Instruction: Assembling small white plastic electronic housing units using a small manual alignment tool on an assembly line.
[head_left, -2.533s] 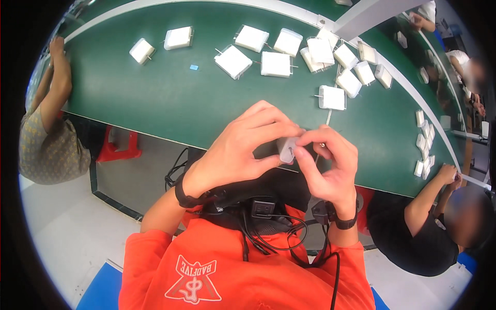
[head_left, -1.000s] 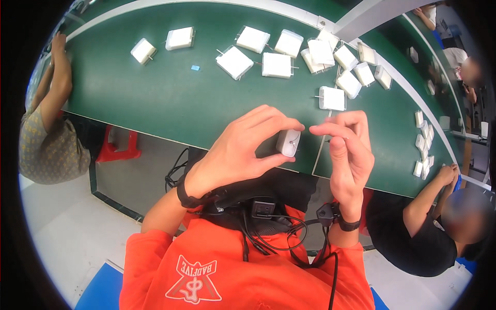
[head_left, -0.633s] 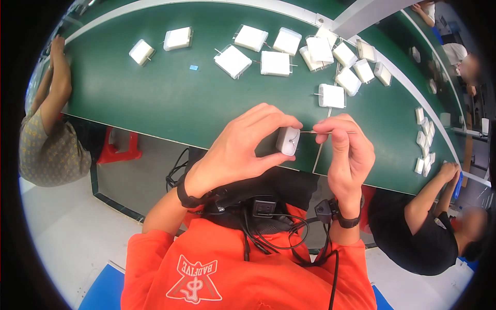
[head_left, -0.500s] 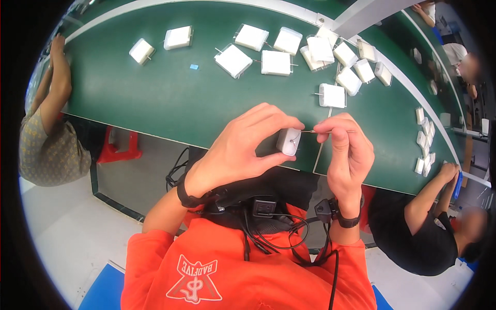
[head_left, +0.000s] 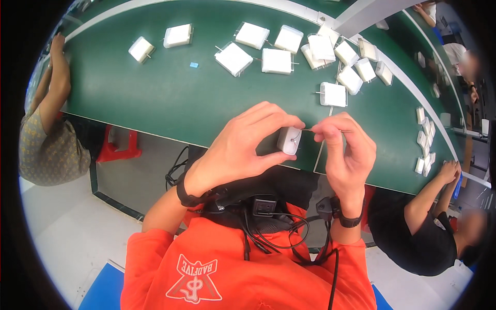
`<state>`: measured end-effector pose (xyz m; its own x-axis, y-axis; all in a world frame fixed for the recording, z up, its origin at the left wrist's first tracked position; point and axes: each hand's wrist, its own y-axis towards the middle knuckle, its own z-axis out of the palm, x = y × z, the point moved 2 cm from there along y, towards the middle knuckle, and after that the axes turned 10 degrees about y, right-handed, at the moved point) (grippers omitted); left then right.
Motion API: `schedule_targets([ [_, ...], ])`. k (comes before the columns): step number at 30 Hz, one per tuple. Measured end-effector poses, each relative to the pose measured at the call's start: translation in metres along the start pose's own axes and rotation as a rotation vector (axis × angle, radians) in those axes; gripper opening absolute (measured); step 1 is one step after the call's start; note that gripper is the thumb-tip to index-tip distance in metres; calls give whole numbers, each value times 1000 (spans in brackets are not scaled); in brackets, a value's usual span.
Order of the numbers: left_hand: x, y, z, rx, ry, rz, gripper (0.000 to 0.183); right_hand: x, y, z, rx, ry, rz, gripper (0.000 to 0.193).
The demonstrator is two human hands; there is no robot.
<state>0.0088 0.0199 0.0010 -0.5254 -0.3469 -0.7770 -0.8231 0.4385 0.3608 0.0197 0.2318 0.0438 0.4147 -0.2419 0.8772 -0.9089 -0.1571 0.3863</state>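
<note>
My left hand [head_left: 248, 135] grips a small white block with rounded corners [head_left: 290, 146] between thumb and fingers, over the near edge of the green table. One end of the block faces up toward me, and a short metal piece pokes out of it. Just to the right, my right hand [head_left: 347, 147] is closed in a pinch on a thin metal rod [head_left: 307, 130]. The rod's exposed part points left toward the block's upper corner; whether it touches the block I cannot tell. The rest of the rod is hidden by my fingers.
Several white blocks with clear covers and metal pins [head_left: 277, 61] lie on the green table [head_left: 155, 98], crowded toward the back right. A small blue piece [head_left: 194, 65] lies farther left. People sit at both sides; a smaller row of blocks [head_left: 425, 138] lies near the right one.
My right fingers have shifted slightly along the rod, and less of it shows beyond them. My left hand and the block stay almost in place.
</note>
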Motion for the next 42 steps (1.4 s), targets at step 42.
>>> schedule_targets([
  [42,3,-2,-1,-20,4,-15,54,3,5,5,219,-195,-37,17],
])
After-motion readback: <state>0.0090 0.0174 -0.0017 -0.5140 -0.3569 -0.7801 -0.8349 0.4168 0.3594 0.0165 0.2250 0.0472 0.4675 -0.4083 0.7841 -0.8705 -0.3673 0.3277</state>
